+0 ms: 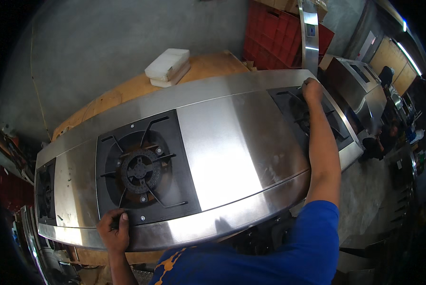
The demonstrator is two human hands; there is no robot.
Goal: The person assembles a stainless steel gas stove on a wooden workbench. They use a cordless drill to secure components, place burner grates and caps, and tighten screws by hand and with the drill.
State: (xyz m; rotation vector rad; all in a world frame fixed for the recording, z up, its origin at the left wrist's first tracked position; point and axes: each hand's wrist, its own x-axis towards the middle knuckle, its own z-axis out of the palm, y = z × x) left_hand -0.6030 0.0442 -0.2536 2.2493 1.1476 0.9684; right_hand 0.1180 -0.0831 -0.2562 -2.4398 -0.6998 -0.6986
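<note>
Stainless stove top [222, 142] lies across the wooden bench [127, 90], with black burner plates [141, 166]. Left hand [114, 230] curls on its near edge; right hand [312, 89] grips the far right burner grate [312, 116]

A long stove top [222, 137] lies across the table [127, 90]. One burner [140, 170] sits left of centre, another [308, 114] at far right. A block [168, 66] rests behind it.
</note>
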